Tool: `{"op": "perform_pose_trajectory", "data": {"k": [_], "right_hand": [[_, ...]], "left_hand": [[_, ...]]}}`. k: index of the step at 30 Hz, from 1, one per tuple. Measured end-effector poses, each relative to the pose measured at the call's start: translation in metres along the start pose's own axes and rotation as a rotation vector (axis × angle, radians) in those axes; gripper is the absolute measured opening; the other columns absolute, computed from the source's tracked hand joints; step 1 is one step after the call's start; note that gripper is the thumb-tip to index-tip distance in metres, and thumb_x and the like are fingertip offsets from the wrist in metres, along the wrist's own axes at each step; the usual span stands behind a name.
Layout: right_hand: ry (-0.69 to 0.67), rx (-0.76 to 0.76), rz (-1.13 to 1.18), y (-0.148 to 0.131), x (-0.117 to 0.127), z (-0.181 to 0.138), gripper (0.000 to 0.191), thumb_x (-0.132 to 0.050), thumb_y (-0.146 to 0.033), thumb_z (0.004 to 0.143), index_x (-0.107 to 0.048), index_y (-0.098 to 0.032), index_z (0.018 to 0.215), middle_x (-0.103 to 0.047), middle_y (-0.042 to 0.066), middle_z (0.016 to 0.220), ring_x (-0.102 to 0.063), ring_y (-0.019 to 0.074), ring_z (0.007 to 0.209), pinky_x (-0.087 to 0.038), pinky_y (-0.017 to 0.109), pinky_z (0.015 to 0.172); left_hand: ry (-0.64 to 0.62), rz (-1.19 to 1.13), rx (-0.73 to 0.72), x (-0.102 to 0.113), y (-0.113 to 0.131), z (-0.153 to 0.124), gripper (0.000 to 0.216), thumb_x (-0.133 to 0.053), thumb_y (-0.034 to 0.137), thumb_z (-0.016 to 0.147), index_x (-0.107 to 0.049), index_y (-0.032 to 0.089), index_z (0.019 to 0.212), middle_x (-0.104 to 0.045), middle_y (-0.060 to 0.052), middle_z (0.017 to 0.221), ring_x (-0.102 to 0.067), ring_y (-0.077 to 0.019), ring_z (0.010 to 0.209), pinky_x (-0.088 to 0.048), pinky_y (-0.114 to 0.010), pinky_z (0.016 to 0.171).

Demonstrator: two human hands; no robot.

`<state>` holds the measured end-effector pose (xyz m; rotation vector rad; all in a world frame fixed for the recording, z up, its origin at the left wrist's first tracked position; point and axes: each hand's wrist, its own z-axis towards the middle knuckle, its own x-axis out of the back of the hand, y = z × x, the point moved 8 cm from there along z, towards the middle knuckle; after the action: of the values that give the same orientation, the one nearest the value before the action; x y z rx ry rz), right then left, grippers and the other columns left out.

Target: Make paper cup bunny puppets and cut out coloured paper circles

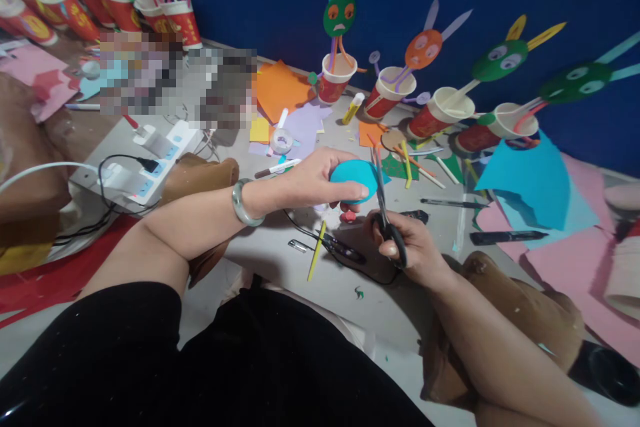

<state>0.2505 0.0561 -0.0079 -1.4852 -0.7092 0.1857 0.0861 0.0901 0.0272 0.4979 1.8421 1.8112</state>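
My left hand [311, 180] is closed on a rounded piece of blue paper [353, 180], held above the floor. A pale green bangle [243, 203] circles that wrist. My right hand [406, 245] grips black-handled scissors [384, 203]. The blades point up and meet the right edge of the blue paper. A black scissor-like tool [345, 250] and a yellow stick [317, 251] lie on the floor just beneath my hands.
Red paper cups with animal heads on sticks [339, 47] line the blue wall. Coloured paper sheets [537, 180], markers [505, 236], a tape roll [281, 141] and a glue stick [353, 107] lie scattered. A power strip with cables [145, 163] sits left. More cups [125, 7] stand far left.
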Motion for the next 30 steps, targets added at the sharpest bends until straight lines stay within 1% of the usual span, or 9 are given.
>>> {"op": "perform_pose_trajectory", "data": {"k": [2, 8, 13, 20, 26, 30], "right_hand": [[-0.014, 0.007, 0.002, -0.0004, -0.001, 0.0005, 0.081, -0.077, -0.1, 0.076, -0.057, -0.022, 0.064, -0.057, 0.001, 0.067, -0.046, 0.0152, 0.061, -0.042, 0.032, 0.062], [-0.03, 0.013, 0.004, -0.0029, -0.0032, 0.0023, 0.082, -0.076, -0.103, 0.075, -0.059, -0.022, 0.065, -0.058, 0.0, 0.067, -0.046, 0.0145, 0.06, -0.04, 0.032, 0.062], [-0.013, 0.028, 0.018, -0.0044, -0.0016, 0.0025, 0.082, -0.078, -0.102, 0.074, -0.058, -0.023, 0.063, -0.058, 0.0, 0.065, -0.046, 0.0143, 0.059, -0.04, 0.032, 0.061], [-0.014, 0.036, 0.007, -0.0024, -0.0004, 0.0015, 0.081, -0.077, -0.1, 0.076, -0.056, -0.023, 0.063, -0.058, 0.001, 0.067, -0.046, 0.015, 0.06, -0.042, 0.033, 0.062], [0.003, 0.048, -0.001, -0.0029, 0.0013, 0.0005, 0.083, -0.075, -0.102, 0.076, -0.057, -0.022, 0.064, -0.058, 0.001, 0.067, -0.047, 0.0156, 0.062, -0.042, 0.032, 0.063], [0.001, 0.056, 0.004, -0.0042, 0.0011, -0.0001, 0.082, -0.077, -0.102, 0.075, -0.058, -0.022, 0.063, -0.059, 0.001, 0.067, -0.047, 0.0151, 0.061, -0.041, 0.033, 0.062]], "left_hand": [[0.005, 0.013, -0.004, 0.0003, -0.0002, -0.001, 0.026, -0.085, 0.036, 0.086, -0.068, 0.017, 0.08, -0.076, -0.004, 0.073, -0.068, -0.0108, 0.062, -0.053, -0.023, 0.058], [-0.007, 0.021, 0.012, -0.0013, 0.0002, -0.0021, 0.022, -0.084, 0.031, 0.085, -0.068, 0.017, 0.08, -0.077, -0.003, 0.071, -0.067, -0.01, 0.061, -0.053, -0.022, 0.058], [-0.006, 0.005, 0.025, -0.0009, -0.002, -0.0004, 0.026, -0.088, 0.034, 0.083, -0.068, 0.017, 0.08, -0.076, -0.003, 0.071, -0.066, -0.0092, 0.06, -0.054, -0.022, 0.058], [-0.017, 0.007, 0.015, -0.001, -0.0017, -0.0002, 0.025, -0.086, 0.035, 0.083, -0.068, 0.017, 0.081, -0.075, -0.002, 0.07, -0.066, -0.0089, 0.059, -0.052, -0.021, 0.056], [-0.039, -0.01, 0.01, -0.0025, -0.0017, -0.0001, 0.026, -0.085, 0.036, 0.084, -0.067, 0.017, 0.083, -0.076, -0.002, 0.069, -0.07, -0.0105, 0.06, -0.052, -0.02, 0.055], [-0.041, -0.014, 0.008, -0.0028, -0.001, -0.0006, 0.026, -0.085, 0.037, 0.085, -0.068, 0.017, 0.086, -0.076, -0.001, 0.069, -0.068, -0.0093, 0.057, -0.051, -0.02, 0.055]]}}
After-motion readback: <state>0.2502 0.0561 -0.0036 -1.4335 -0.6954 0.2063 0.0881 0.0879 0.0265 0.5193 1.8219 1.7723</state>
